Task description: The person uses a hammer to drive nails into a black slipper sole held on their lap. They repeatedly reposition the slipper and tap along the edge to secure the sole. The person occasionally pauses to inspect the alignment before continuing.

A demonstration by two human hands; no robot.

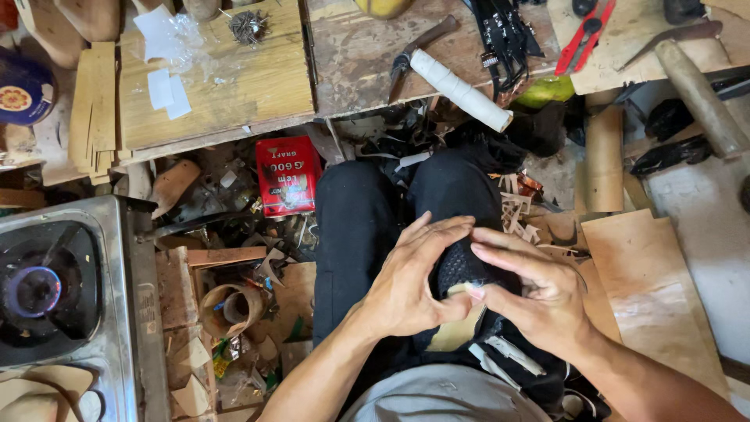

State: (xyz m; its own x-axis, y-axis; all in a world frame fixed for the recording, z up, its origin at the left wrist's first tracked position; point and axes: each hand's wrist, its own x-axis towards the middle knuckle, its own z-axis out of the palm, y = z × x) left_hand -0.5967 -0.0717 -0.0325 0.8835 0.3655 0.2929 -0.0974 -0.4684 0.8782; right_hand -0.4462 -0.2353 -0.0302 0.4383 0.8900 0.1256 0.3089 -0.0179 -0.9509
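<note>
In the head view, just right of the frame's lower centre, both hands are working on a black mesh shoe upper (pixel 457 266) resting on the person's lap. The left hand (pixel 410 285) is curling partly closed over its near side, thumb pressing the pale insole edge (pixel 457 328), while the right hand (pixel 539 293) is pinching the same edge with fingertips (pixel 478 252) bent inward. The mesh is looking pulled over at the toe, yet the pale edge is showing further back, so the shaping seems only partly done. At the top centre, pincers (pixel 414 47) and a white roll (pixel 461 90) are lying untouched on the wooden bench (pixel 351 70); a lit gas stove (pixel 47 289) is burning at lower left.
</note>
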